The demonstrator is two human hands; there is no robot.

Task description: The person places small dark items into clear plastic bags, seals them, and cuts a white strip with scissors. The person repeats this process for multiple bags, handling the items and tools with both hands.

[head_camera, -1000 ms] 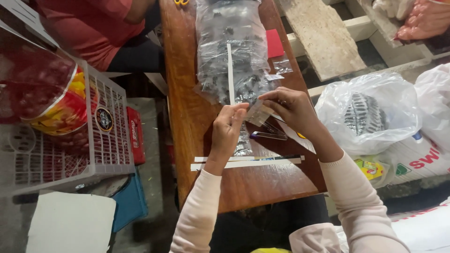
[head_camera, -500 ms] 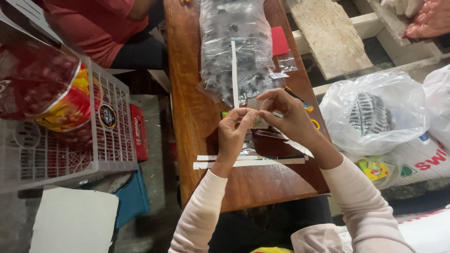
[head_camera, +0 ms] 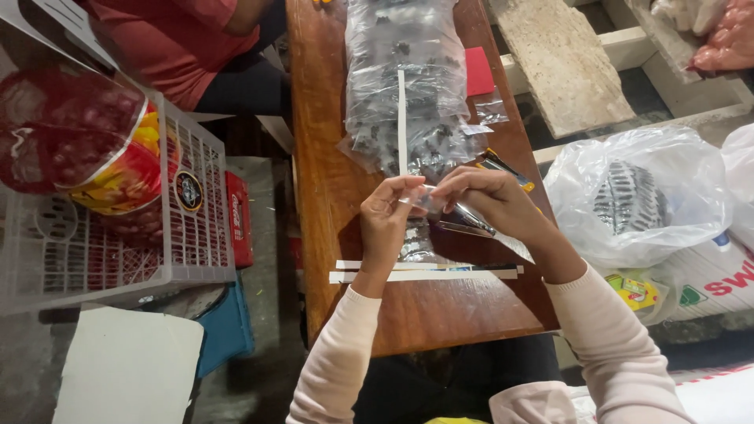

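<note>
head view: a narrow brown wooden tabletop (head_camera: 345,228) runs away from the camera in a cramped work area, with a white plastic crate (head_camera: 118,251) beyond its left edge and a knotted clear bag (head_camera: 636,196) beyond its right edge. a heap of small filled clear packets (head_camera: 408,86) covers the far middle of the tabletop, a white strip (head_camera: 402,118) lying along it, and two more white strips (head_camera: 428,272) lie crosswise near the near edge. above the middle of the tabletop, the left hand (head_camera: 385,224) and right hand (head_camera: 491,204) meet, fingertips of both pinched together on a small clear packet (head_camera: 424,200) held up off the wood. the packet looks light, thin and floppy, its film probably slippery and easy to crease, so it seems best gripped at the top edge or corners, not the filled belly. a dark tool (head_camera: 467,224) lies under the right hand; whether it touches the hand cannot be told.
</note>
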